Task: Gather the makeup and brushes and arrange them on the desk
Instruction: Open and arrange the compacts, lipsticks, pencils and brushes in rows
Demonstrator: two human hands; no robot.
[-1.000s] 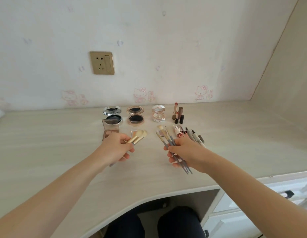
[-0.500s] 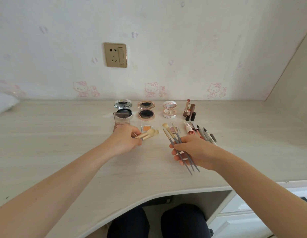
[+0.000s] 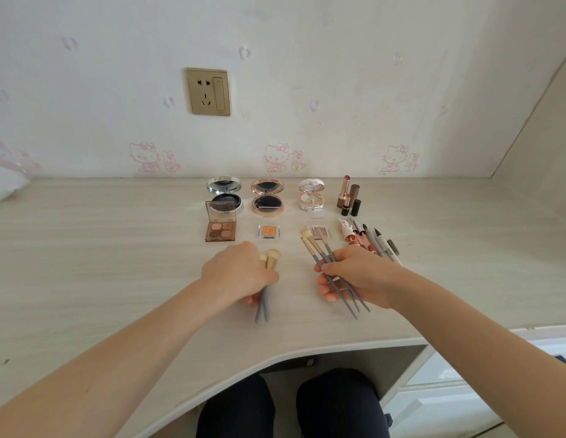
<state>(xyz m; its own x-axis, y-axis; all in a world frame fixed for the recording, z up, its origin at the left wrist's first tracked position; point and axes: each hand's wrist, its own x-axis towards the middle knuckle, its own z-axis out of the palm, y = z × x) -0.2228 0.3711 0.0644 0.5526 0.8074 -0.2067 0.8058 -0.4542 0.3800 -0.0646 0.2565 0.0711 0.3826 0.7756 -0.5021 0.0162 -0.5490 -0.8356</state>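
My left hand (image 3: 236,275) grips two thick makeup brushes (image 3: 269,259) with grey handles, bristles pointing to the wall. My right hand (image 3: 359,276) holds three thin grey-handled brushes (image 3: 316,249), fanned out above the desk. Behind the hands lie a brown eyeshadow palette (image 3: 220,229), a small orange pan (image 3: 269,230) and a pinkish pan (image 3: 320,230). Farther back stand three open round compacts: a silver one (image 3: 224,194), a gold one (image 3: 268,196) and a white one (image 3: 311,196). Lipsticks (image 3: 348,197) stand at the right, with several pens and liners (image 3: 370,240) lying in front of them.
The light wooden desk (image 3: 117,248) meets a wall carrying a gold socket (image 3: 208,92) and cartoon stickers. A slanted panel (image 3: 541,147) closes the right side. White drawers (image 3: 458,393) sit under the desk at right; my knees (image 3: 291,403) are below its curved front edge.
My left hand has pulled back toward me and turned the two thick brushes upright along the desk, uncovering the palette and the orange pan. My right hand keeps its three thin brushes.
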